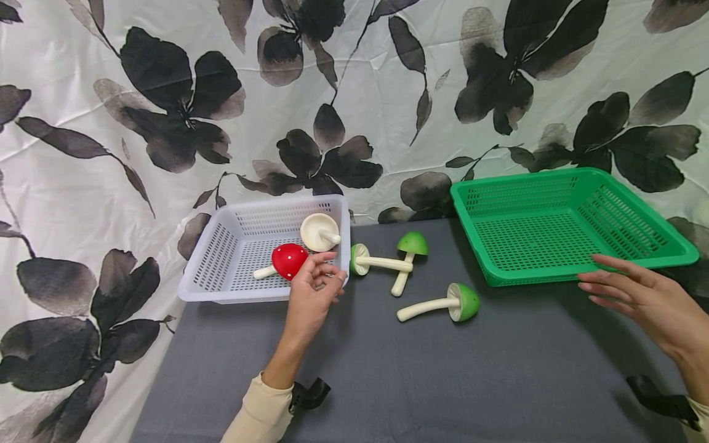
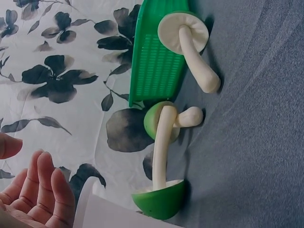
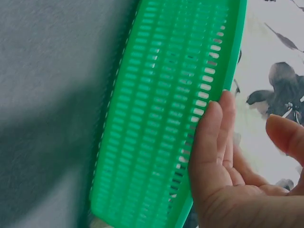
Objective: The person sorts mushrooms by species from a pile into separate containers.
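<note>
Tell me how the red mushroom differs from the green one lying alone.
Cap: the red mushroom has white dots on red; the lone green mushroom is green. The red mushroom lies in the white basket, the lone green mushroom on the grey cloth. Cap underside, head view: hidden on the red mushroom, visible on the lone green mushroom. Both have pale stems.

Site looks like a staged tabletop set-up; room type cannot be determined. Evidence: creased floral backdrop (image 1: 399,104) hangs behind grey cloth (image 1: 399,375), which bears model mushrooms (image 1: 465,303), white basket (image 1: 238,296) and green basket (image 1: 537,276).
</note>
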Tool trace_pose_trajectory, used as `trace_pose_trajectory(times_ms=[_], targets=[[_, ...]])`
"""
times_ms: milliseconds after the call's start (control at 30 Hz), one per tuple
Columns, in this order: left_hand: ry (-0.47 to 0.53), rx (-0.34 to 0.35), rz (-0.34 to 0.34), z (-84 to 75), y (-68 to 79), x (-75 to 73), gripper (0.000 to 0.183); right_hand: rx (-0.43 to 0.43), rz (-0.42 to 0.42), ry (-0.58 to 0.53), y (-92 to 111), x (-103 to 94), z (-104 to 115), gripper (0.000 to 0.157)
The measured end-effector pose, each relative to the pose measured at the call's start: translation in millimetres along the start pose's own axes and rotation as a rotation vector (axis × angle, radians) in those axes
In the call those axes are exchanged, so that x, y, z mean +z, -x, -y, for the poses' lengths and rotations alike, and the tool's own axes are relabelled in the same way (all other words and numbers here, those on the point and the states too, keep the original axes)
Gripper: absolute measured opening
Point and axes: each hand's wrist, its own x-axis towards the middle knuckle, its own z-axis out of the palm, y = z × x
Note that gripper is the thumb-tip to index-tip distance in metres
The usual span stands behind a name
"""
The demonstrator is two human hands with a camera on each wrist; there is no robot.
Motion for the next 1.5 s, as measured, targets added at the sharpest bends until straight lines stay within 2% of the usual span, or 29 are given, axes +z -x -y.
trace_pose_trajectory(times_ms=[133, 367, 567, 700, 867, 1167, 1500], targets=[[-0.016, 0.014, 0.018, 0.7, 0.8, 3.1, 0.039, 0.050, -0.110, 0.023, 2, 0.1, -2, 0.068], [-0.015, 0.024, 0.049, 1.8, 1.2, 10.0, 0.040, 0.055, -0.298, -0.206, 0, -2.9, -12, 0.079], [-0.006, 0.029, 0.054, 1.2, 1.2, 16.4, 0.038, 0.064, -0.393, -0.307, -2, 1.1, -12, 0.082], [0.010, 0.025, 0.067, 2.2, 0.9, 20.9, 0.040, 0.057, -0.461, -0.317, -5, 7.5, -9, 0.089], [0.021, 0.030, 0.072, 4.0, 0.4, 25.6, 0.038, 0.043, -0.544, -0.314, -8, 13.7, -6, 0.091], [0.019, 0.023, 0.087, 6.6, -1.5, 30.9, 0.040, 0.120, -0.699, -0.318, -16, 24.9, -2, 0.096], [0.012, 0.009, 0.088, 8.3, -1.3, 34.2, 0.042, 0.135, -0.745, -0.343, -19, 26.3, -6, 0.098]])
